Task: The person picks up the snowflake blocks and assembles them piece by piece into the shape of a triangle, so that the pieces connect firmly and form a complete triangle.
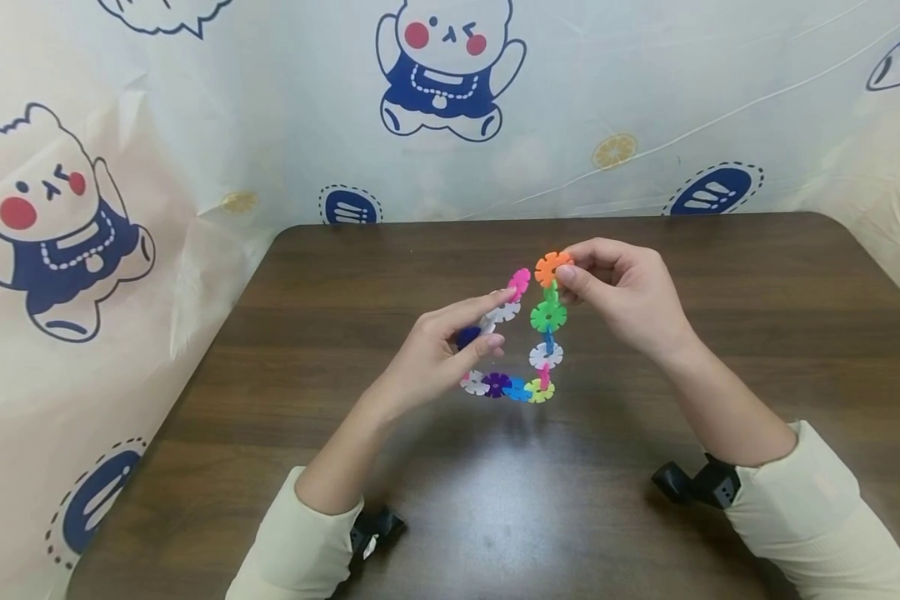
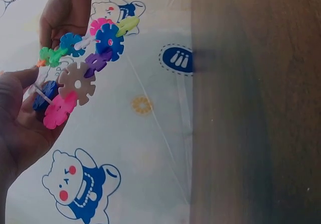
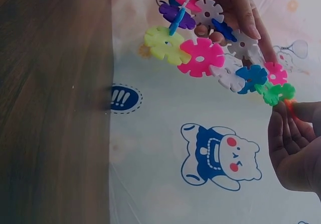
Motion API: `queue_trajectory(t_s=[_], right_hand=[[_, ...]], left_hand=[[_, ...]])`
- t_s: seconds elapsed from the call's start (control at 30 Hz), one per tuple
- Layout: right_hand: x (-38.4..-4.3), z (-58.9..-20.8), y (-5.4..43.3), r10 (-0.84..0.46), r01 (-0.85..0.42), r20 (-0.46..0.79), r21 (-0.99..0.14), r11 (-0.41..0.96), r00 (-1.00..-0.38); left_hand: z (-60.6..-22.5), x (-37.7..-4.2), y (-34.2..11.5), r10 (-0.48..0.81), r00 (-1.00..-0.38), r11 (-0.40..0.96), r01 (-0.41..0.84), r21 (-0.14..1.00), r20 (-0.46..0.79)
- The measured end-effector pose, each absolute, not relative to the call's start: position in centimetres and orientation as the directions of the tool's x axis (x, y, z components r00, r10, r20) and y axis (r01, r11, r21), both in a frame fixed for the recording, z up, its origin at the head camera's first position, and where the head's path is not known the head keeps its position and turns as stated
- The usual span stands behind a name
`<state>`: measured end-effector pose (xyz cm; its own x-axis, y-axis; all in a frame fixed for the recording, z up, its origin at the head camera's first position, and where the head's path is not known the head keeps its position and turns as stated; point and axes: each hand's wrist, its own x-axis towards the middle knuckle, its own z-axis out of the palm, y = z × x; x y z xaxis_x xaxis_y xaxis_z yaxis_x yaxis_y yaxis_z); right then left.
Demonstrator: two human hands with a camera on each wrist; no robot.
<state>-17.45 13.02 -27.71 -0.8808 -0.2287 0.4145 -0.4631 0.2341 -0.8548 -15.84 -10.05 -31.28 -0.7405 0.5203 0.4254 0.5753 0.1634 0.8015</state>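
A chain of slotted plastic flower discs hangs above the table, bent into a loop between both hands. My left hand point(image 1: 427, 354) holds the loop's left side around a dark blue disc point(image 2: 46, 96), its index fingertip at the pink end disc point(image 1: 520, 283). With thumb and fingers, my right hand point(image 1: 630, 287) pinches the orange end disc point(image 1: 551, 268). Below that disc come green discs point(image 1: 548, 317) and a white disc point(image 1: 546, 356). A yellow disc point(image 3: 165, 45) sits at the lower corner. The pink and orange ends stand slightly apart in the head view.
The brown wooden table point(image 1: 255, 450) lies beneath both forearms. A pale sheet with cartoon bears point(image 1: 450, 92) hangs behind and at the sides. Black wrist cameras point(image 1: 701, 483) are strapped at both cream sleeves point(image 1: 802, 492).
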Motion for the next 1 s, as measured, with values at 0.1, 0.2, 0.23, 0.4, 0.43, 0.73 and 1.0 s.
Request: queue_trajectory(t_s=[0.1, 0.2, 0.23, 0.4, 0.43, 0.73, 1.0], right_hand=[[-17.48, -27.77, 12.94, -0.237, -0.477, 0.425, -0.844, 0.247, -0.874], [-17.48, -27.82, 12.93, -0.242, -0.479, 0.424, -0.841, 0.252, -0.873], [-17.47, -27.85, 12.94, -0.243, -0.478, 0.423, -0.84, 0.257, -0.873], [-17.47, -27.98, 13.0, -0.244, -0.476, 0.419, -0.839, 0.262, -0.874], [-17.48, -28.02, 13.0, -0.245, -0.477, 0.421, -0.84, 0.259, -0.874], [-17.42, -28.3, 12.81, -0.268, -0.489, 0.425, -0.835, 0.253, -0.865], [-17.28, -27.94, 12.78, -0.298, -0.492, 0.414, -0.827, 0.27, -0.86]], left_hand=[[-31.34, -15.88, -9.99, 0.539, -0.726, 0.156, 0.585, 0.796, 0.427], [-31.4, -15.93, -9.99, 0.553, -0.718, 0.163, 0.591, 0.79, 0.423], [-31.42, -15.94, -10.0, 0.557, -0.717, 0.167, 0.591, 0.789, 0.419], [-31.5, -15.97, -10.07, 0.57, -0.718, 0.171, 0.58, 0.796, 0.4], [-31.5, -15.97, -10.08, 0.573, -0.716, 0.17, 0.58, 0.797, 0.399], [-31.63, -16.0, -10.05, 0.608, -0.692, 0.138, 0.576, 0.806, 0.39], [-31.81, -16.01, -10.08, 0.6, -0.67, 0.099, 0.604, 0.791, 0.436]])
